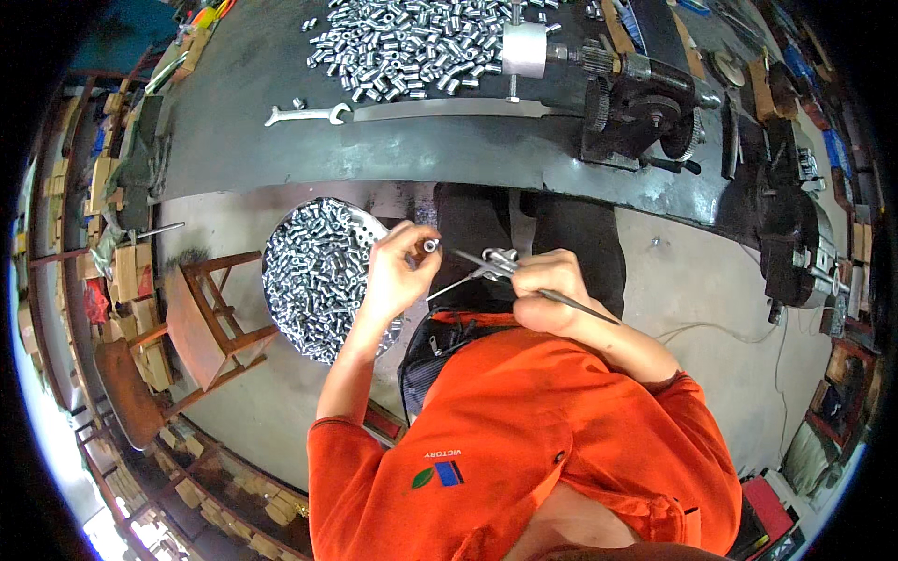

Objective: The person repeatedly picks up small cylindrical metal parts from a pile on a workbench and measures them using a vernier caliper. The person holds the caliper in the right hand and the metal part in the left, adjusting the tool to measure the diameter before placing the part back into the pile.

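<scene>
My left hand [400, 262] pinches a small shiny metal sleeve [430, 245], its round bore turned upward. In my right hand [550, 288], fingers are closed round a long, thin, file-like metal tool [589, 312]. Its dark end points toward the left hand but stays apart from the sleeve. A second thin rod [452, 289] slants out near the same fingers, beside a few shiny metal pieces [500, 259]; how these are held is hard to make out. Left of my left hand stands a big round container [367, 224] heaped with metal sleeves [318, 271].
Ahead, the dark workbench [253, 154] carries a pile of sleeves [412, 47], an open-end wrench [309, 115], a long flat metal bar [449, 110] and a geared machine [645, 107]. A wooden stool [201, 323] is at left, loaded shelves [103, 187] beyond. A cable [720, 325] crosses the floor at right.
</scene>
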Tool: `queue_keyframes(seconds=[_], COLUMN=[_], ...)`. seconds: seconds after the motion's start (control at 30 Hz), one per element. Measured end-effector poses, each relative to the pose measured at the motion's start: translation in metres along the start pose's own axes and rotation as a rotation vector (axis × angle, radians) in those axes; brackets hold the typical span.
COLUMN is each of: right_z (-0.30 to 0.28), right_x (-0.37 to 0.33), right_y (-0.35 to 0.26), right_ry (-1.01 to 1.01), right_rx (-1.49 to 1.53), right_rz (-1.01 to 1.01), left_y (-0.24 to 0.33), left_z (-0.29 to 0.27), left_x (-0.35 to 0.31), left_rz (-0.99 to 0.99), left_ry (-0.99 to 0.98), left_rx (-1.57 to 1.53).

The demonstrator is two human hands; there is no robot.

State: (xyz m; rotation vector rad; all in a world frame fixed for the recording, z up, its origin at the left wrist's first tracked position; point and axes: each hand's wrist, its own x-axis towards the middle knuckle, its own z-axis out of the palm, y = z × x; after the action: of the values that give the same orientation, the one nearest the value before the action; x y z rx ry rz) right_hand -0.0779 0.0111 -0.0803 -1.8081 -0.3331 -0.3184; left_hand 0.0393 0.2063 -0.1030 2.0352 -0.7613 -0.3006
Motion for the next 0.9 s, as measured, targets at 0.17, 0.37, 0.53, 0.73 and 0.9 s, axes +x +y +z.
queue_keyframes(seconds=[0.17, 0.37, 0.53, 0.73, 0.9], right_z=[0.002, 0.008, 0.018, -0.002, -0.007], right_x=[0.004, 0.004, 0.007, 0.006, 0.009], right_y=[-0.010, -0.006, 0.018, -0.002, -0.012], right_ry=[0.084, 0.006, -0.093, 0.141, 0.193], right_rx=[0.055, 0.054, 0.057, -0.197, -0.124], right_rz=[-0.113, -0.032, -0.006, -0.282, -0.238], left_y=[-0.008, -0.007, -0.004, -0.009, -0.006], left_z=[0.001, 0.004, 0.020, 0.000, -0.040], left_x=[-0.001, -0.004, -0.004, 0.042, 0.154], left_rz=[0.030, 0.117, 0.281, 0.292, 0.048], left_ry=[0.041, -0.033, -0.095, -0.017, 0.114], left_rx=[0.135, 0.112, 0.105, 0.238, 0.192])
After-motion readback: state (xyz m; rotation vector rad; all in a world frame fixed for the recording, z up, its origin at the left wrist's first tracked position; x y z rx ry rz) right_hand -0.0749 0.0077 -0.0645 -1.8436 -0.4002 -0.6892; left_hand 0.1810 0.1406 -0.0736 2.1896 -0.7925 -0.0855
